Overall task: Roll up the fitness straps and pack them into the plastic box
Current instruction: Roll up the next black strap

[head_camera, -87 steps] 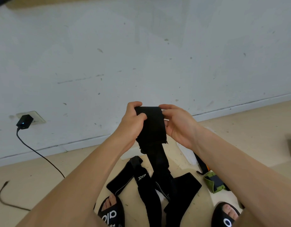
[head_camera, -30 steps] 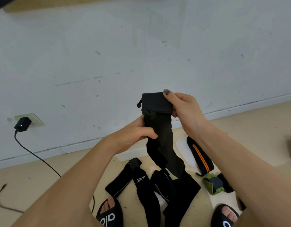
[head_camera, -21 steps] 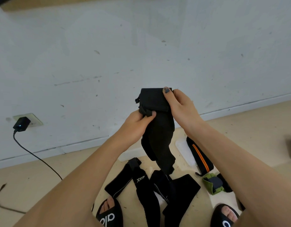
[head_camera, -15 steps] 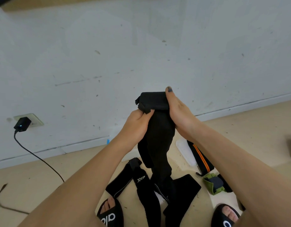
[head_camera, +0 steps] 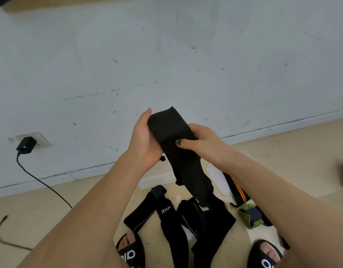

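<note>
Head view, the only one we have: we see both forearms reaching forward over the floor (head_camera: 294, 151) toward a pale wall (head_camera: 166, 55). Our left hand (head_camera: 145, 140) holds the upper end of a wide black strap (head_camera: 172, 136) from its left side, palm toward the fabric and thumb up along the edge. Our right hand (head_camera: 201, 141) grips the same strap from the right, thumb pressed across its front, the fingers curled behind it. The two hands sit close together with the strap between them. From there the strap hangs down and to the right, its lower end reaching the pile on the floor.

On the floor between our feet lie more black straps (head_camera: 166, 215), one printed with white lettering. To their right lies a black strap with orange stripes (head_camera: 238, 190), and just below it a green and grey piece (head_camera: 251, 216). A white, flat plastic part (head_camera: 218, 177) shows behind the hanging strap; we cannot tell whether it is the box or its lid. Our feet wear black slides (head_camera: 131, 252).

At left, a black charger (head_camera: 26, 145) sits in a wall socket, its cable (head_camera: 43, 184) trailing across the floor.
</note>
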Tool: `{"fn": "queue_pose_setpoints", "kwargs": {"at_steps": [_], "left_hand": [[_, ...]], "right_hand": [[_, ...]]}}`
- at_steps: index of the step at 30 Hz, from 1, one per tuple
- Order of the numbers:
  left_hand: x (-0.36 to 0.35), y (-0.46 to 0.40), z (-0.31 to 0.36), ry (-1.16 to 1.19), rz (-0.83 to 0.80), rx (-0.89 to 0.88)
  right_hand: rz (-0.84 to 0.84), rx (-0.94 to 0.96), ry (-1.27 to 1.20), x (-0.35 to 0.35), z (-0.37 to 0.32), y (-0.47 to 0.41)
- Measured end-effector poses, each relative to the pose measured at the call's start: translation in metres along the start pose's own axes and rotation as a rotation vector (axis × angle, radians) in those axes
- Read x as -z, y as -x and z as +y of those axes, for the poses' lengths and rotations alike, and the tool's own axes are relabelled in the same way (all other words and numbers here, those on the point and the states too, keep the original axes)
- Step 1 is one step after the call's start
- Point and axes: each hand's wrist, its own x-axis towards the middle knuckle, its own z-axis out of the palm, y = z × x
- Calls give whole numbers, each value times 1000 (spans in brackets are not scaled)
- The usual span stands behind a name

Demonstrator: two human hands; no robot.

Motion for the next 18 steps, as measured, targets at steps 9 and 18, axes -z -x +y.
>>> {"fn": "queue_pose_setpoints", "kwargs": {"at_steps": [9,18], "left_hand": [[0,5,-14,-268,-297,118],[5,-10,-10,30,-44,-68]], "right_hand": [[169,-88,-175,-6,-3,-3],[-82,-145,-49,-2,4,2]]}}
